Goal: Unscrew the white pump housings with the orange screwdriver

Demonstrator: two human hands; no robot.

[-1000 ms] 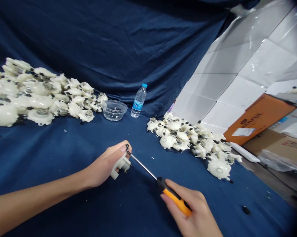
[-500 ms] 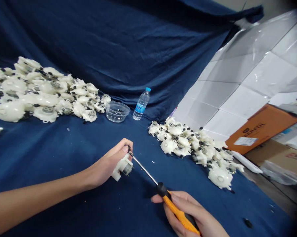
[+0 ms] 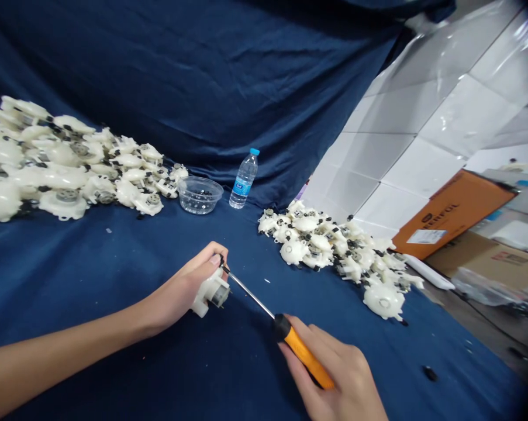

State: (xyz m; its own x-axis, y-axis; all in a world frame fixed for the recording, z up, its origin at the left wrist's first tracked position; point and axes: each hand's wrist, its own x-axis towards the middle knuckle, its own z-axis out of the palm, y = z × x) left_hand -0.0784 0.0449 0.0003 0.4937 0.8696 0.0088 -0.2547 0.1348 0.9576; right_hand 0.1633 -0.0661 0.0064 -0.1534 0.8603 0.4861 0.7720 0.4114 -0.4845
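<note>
On my feed, the two hands are closest, at the bottom of the frame. The left hand is curled around one white plastic housing, gripping it between fingers and palm, with a small metal part showing on the housing's face. The right hand is wrapped around the orange handle of one screwdriver, whose steel shaft reaches across to the housing at the left hand's fingertips. Both rest above a navy cloth, and one small black piece lies on it at my 4 o'clock. Farther out, two heaps of similar white parts sit apart: one at 10 o'clock and one at 2 o'clock, each too dense for me to count. Between them stand one clear plastic bowl holding small dark pieces and, just beside it, one water bottle. Past the right heap, at 3 o'clock, lie one orange carton and one brown cardboard box.
</note>
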